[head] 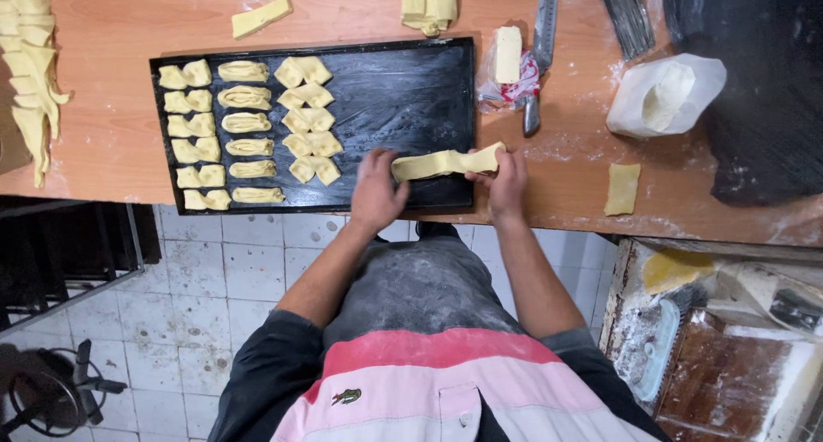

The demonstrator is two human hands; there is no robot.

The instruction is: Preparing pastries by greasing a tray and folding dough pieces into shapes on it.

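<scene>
- at the far left edge of the wooden table, a heap of folded dough strips lies along the board, partly cut off by the frame.
- below the table's near edge the floor is pale tile, worn and dusty, with a dark metal rack at the left and what may be a small fan in the corner; the view there is too dim to be sure.
- a black baking tray sits on the table; three columns of shaped dough pieces fill its left part, while its right part is bare and smeared.
- a loose dough offcut lies beyond the tray's far rim.
- the left hand rests over the tray's near rim, fingers curled onto the left end of a long folded dough strip.
- the right hand pinches the strip's right end; the strip spans between both hands, just above the tray's near right corner.
- further right: a butter block on its wrapper, a knife, a white bag of flour and a small flat dough piece on floured wood.
- at the far right, a lower cluttered shelf dusted with flour.
</scene>
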